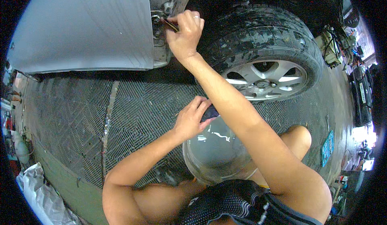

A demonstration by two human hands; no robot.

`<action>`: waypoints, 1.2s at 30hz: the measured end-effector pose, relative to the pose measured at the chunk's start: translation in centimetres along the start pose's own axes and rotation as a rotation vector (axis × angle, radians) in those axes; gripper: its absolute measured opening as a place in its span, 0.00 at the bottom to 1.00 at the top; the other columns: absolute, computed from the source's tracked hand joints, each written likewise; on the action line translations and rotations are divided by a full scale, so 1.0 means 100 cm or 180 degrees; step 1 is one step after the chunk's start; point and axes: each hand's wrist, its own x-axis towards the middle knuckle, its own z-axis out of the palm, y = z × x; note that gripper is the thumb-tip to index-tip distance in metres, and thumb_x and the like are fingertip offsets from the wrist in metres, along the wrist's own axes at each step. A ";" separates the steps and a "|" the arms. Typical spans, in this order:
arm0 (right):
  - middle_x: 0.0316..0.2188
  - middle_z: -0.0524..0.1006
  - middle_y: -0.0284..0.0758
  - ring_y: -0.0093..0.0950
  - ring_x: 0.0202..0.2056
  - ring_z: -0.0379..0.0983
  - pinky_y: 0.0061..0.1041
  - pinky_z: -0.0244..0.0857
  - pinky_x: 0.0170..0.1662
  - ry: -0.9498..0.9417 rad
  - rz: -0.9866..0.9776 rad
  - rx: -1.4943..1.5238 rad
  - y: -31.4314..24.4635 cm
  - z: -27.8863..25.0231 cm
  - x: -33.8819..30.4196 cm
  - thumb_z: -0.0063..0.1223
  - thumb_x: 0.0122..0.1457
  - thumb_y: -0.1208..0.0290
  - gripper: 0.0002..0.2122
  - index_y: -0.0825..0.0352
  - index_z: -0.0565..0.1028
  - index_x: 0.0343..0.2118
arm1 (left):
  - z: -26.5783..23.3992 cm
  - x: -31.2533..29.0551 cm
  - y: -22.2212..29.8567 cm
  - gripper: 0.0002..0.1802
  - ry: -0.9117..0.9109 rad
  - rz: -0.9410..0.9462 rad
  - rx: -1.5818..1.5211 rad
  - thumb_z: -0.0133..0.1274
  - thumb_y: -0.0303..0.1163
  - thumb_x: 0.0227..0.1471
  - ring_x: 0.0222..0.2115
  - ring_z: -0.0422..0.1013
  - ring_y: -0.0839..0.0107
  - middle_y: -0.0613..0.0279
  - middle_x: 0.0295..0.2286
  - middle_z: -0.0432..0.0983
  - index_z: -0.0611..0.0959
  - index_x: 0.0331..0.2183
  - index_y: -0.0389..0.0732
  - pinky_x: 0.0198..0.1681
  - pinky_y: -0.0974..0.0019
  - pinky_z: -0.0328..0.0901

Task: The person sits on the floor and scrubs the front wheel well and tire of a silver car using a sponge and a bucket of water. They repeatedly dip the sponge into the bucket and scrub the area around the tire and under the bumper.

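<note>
My right hand reaches up to the body metal beside the edge of a grey car door. Its fingers are closed on a thin dark strip with a yellowish edge; its exact kind does not show. Lower down, my left hand grips a dark purplish, soft-looking pad at the far rim of a clear bucket of cloudy water. My right forearm passes over the bucket and hides part of the pad.
A dirty tyre on a silver alloy wheel stands right of my right hand. The floor is ribbed grey matting. Crumpled silver sheeting lies at lower left, a blue plate at right. My bent knee is beside the bucket.
</note>
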 end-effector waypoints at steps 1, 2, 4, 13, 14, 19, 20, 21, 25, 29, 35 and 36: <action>0.28 0.70 0.35 0.40 0.37 0.68 0.39 0.55 0.39 0.0045 -0.0104 -0.0011 0.006 0.001 0.000 0.62 0.32 0.77 0.13 0.61 0.74 0.25 | -0.001 0.001 0.002 0.32 -0.0006 -0.0013 -0.0034 0.68 0.36 0.47 0.48 0.73 0.48 0.50 0.48 0.70 0.75 0.51 0.37 0.49 0.52 0.72; 0.28 0.71 0.35 0.40 0.37 0.68 0.39 0.55 0.39 0.0069 -0.0210 -0.0022 0.008 0.001 0.006 0.62 0.33 0.77 0.12 0.61 0.74 0.25 | -0.002 0.001 0.002 0.33 -0.0064 -0.0048 -0.0057 0.69 0.36 0.46 0.48 0.73 0.48 0.50 0.48 0.70 0.75 0.52 0.37 0.49 0.52 0.72; 0.27 0.71 0.35 0.40 0.37 0.68 0.38 0.55 0.38 0.0081 -0.0378 0.0163 -0.001 0.003 0.021 0.61 0.33 0.79 0.12 0.61 0.74 0.26 | -0.004 -0.001 -0.001 0.33 0.0025 -0.0001 -0.0010 0.69 0.36 0.46 0.48 0.73 0.48 0.50 0.47 0.70 0.75 0.52 0.37 0.50 0.53 0.72; 0.27 0.76 0.40 0.36 0.30 0.73 0.33 0.65 0.37 0.0192 0.1210 0.0648 -0.007 0.008 -0.003 0.73 0.51 0.68 0.15 0.71 0.75 0.27 | 0.000 0.000 0.000 0.33 0.0101 0.0040 -0.0033 0.68 0.36 0.46 0.44 0.74 0.51 0.54 0.44 0.70 0.74 0.53 0.41 0.46 0.53 0.73; 0.28 0.76 0.42 0.34 0.29 0.73 0.31 0.67 0.35 0.0285 0.1410 0.0780 -0.014 0.009 -0.001 0.73 0.51 0.68 0.16 0.74 0.75 0.27 | -0.001 -0.001 -0.001 0.33 0.0100 0.0044 -0.0007 0.68 0.36 0.46 0.45 0.74 0.51 0.53 0.44 0.69 0.74 0.52 0.41 0.46 0.53 0.73; 0.27 0.75 0.41 0.36 0.29 0.73 0.34 0.66 0.35 0.0277 0.1434 0.0790 -0.014 0.008 -0.004 0.73 0.50 0.70 0.15 0.72 0.74 0.26 | -0.004 0.000 0.003 0.32 0.0052 0.0055 0.0075 0.69 0.36 0.45 0.46 0.73 0.51 0.52 0.45 0.69 0.74 0.51 0.39 0.47 0.53 0.73; 0.27 0.75 0.42 0.38 0.29 0.73 0.36 0.66 0.35 0.0337 0.1438 0.0840 -0.013 0.012 -0.004 0.73 0.49 0.70 0.15 0.72 0.73 0.26 | -0.003 0.000 0.001 0.32 0.0075 0.0088 0.0093 0.68 0.36 0.45 0.46 0.73 0.51 0.52 0.45 0.69 0.74 0.51 0.38 0.47 0.53 0.73; 0.27 0.75 0.42 0.38 0.29 0.73 0.36 0.66 0.35 0.0378 0.1635 0.0881 -0.011 0.012 -0.007 0.73 0.49 0.70 0.15 0.72 0.73 0.26 | -0.002 0.000 0.000 0.32 0.0097 0.0123 0.0111 0.68 0.36 0.45 0.46 0.73 0.51 0.52 0.45 0.69 0.74 0.51 0.38 0.47 0.53 0.73; 0.29 0.76 0.42 0.38 0.32 0.74 0.35 0.67 0.37 0.0225 0.2251 0.1446 -0.014 0.001 -0.011 0.72 0.51 0.70 0.14 0.71 0.75 0.26 | -0.002 -0.002 -0.004 0.32 0.0087 0.0071 0.0140 0.68 0.36 0.46 0.45 0.73 0.51 0.52 0.45 0.69 0.74 0.51 0.39 0.46 0.53 0.73; 0.33 0.75 0.35 0.40 0.38 0.71 0.39 0.66 0.42 0.0002 -0.0270 0.0108 0.004 -0.023 0.030 0.65 0.38 0.79 0.12 0.62 0.80 0.30 | 0.000 0.000 -0.003 0.34 0.0133 0.0189 -0.0086 0.67 0.37 0.47 0.46 0.73 0.49 0.51 0.47 0.70 0.73 0.55 0.42 0.48 0.52 0.73; 0.30 0.73 0.37 0.40 0.34 0.70 0.35 0.63 0.35 -0.0571 -0.1156 -0.0174 -0.011 -0.033 0.085 0.56 0.41 0.79 0.06 0.64 0.76 0.24 | -0.003 0.000 -0.003 0.33 0.0041 0.0086 -0.0177 0.68 0.37 0.47 0.47 0.73 0.50 0.53 0.46 0.71 0.74 0.54 0.44 0.50 0.54 0.72; 0.29 0.74 0.36 0.38 0.35 0.71 0.36 0.63 0.37 -0.0682 -0.1174 -0.0466 -0.014 -0.031 0.084 0.56 0.43 0.77 0.03 0.64 0.76 0.23 | -0.003 0.000 -0.002 0.33 0.0039 0.0072 -0.0176 0.68 0.37 0.47 0.47 0.73 0.50 0.53 0.46 0.71 0.74 0.54 0.44 0.50 0.54 0.72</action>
